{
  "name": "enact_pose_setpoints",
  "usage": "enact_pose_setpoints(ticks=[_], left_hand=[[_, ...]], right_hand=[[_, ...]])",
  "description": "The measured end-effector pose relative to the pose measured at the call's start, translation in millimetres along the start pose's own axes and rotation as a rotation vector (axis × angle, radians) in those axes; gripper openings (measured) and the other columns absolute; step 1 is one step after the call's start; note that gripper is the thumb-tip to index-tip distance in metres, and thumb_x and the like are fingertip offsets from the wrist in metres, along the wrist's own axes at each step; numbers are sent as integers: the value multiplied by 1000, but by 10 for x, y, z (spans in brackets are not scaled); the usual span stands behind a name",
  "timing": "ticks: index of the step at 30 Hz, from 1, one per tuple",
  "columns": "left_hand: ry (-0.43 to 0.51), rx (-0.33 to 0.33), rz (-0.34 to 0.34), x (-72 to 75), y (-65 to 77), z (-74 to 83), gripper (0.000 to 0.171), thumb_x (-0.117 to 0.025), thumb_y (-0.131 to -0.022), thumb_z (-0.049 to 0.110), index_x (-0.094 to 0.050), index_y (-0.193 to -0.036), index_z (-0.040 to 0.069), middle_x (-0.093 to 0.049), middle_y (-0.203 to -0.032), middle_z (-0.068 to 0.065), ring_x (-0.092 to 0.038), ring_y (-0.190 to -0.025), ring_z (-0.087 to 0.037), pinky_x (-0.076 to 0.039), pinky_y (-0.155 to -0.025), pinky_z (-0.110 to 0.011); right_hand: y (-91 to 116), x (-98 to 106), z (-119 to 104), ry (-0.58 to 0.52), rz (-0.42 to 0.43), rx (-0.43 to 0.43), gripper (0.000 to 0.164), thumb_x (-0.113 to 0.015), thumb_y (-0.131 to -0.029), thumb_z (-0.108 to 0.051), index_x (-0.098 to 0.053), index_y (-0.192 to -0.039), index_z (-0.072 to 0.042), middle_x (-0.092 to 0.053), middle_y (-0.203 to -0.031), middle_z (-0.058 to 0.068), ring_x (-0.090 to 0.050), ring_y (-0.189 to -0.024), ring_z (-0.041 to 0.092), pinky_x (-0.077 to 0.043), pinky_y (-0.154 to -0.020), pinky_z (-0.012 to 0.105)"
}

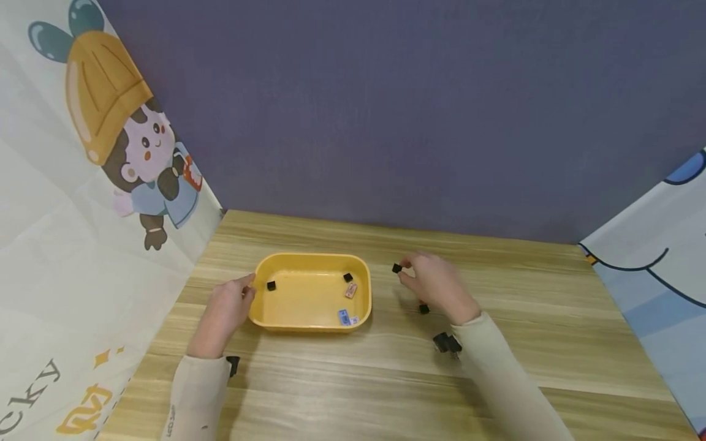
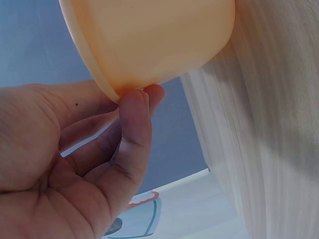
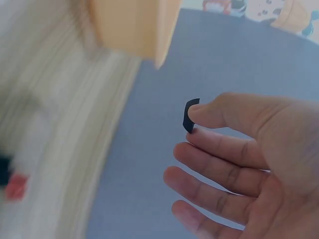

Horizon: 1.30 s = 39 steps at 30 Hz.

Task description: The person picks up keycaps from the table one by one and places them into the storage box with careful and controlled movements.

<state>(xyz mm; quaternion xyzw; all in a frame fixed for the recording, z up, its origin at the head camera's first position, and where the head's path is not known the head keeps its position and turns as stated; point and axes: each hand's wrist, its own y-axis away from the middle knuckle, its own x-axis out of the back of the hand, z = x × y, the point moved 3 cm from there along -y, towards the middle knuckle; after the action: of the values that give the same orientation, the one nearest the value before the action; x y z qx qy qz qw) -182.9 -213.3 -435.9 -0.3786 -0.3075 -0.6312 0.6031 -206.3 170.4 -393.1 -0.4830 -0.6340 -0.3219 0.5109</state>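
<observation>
A yellow tray with rounded corners sits on the wooden table. At its left end my left hand pinches the rim; in the left wrist view the fingertips meet at the tray's edge. To the right of the tray, my right hand holds a small black piece between thumb and index finger. That piece looks slim in the right wrist view, where the other fingers are spread. Inside the tray lie black blocks, a pink piece and a blue piece.
Another small black block lies on the table below my right hand. Dark wrist-worn devices show beside the sleeves. A grey-blue wall rises behind the table, with printed cloth at both sides.
</observation>
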Motion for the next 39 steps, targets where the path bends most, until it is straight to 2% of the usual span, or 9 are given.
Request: enact_pose_setpoints(ticks=[6, 11, 18, 24, 28, 32, 39], left_hand=[[7, 7, -10, 1, -4, 0, 36, -57, -99, 0, -56, -132, -13, -68, -102, -27, -51, -55, -15, -47, -48, -26], [10, 7, -15, 6, -15, 10, 36, -57, -99, 0, -55, -132, -13, -68, -101, -27, -50, -53, -14, -46, -47, -26], [9, 2, -26, 6, -33, 44, 37, -58, -98, 0, -54, -133, -14, -68, -101, -28, -52, -55, -15, -47, -48, -26], [4, 4, -17, -1, -29, 29, 37, -59, -98, 0, -55, -133, -14, -68, -101, -28, -53, -55, -15, -47, -48, -26], [3, 6, -12, 3, -18, 13, 37, -59, -98, -1, -55, -132, -14, -68, -102, -29, -55, -58, -16, -48, -49, -26], [4, -5, -4, 4, -22, 7, 37, -59, -98, -1, -56, -132, -14, -68, -102, -29, -54, -59, -17, -48, -49, -26], [19, 25, -34, -2, -8, 0, 37, -57, -99, 0, -54, -134, -13, -68, -101, -27, -49, -53, -14, -46, -46, -26]], right_hand=[[-249, 29, -437, 10, 2, 95, 23, -71, -93, -22, -73, -110, -7, -71, -105, 7, -67, -83, 20, -57, -70, 36], [-366, 26, -784, 16, -8, 180, 20, -72, -92, -20, -72, -107, -7, -70, -100, 4, -60, -72, 14, -52, -60, 29], [-413, 1, -1035, 33, -3, 222, 19, -71, -94, -26, -72, -106, -12, -68, -99, 1, -58, -74, 12, -51, -58, 28], [-407, -14, -1061, 10, -7, 218, 26, -72, -95, -27, -71, -113, -9, -68, -105, 3, -63, -82, 16, -54, -65, 29], [-381, -3, -1003, 8, 13, 200, 23, -72, -94, -25, -71, -111, -9, -68, -106, 3, -64, -85, 16, -54, -67, 30], [-298, 53, -890, 19, 45, 201, 21, -74, -92, -23, -72, -108, -10, -68, -102, 2, -63, -80, 16, -53, -63, 29], [-33, 181, -610, 48, 96, 215, 22, -78, -89, -18, -72, -106, -6, -68, -99, 6, -64, -85, 21, -55, -72, 36]])
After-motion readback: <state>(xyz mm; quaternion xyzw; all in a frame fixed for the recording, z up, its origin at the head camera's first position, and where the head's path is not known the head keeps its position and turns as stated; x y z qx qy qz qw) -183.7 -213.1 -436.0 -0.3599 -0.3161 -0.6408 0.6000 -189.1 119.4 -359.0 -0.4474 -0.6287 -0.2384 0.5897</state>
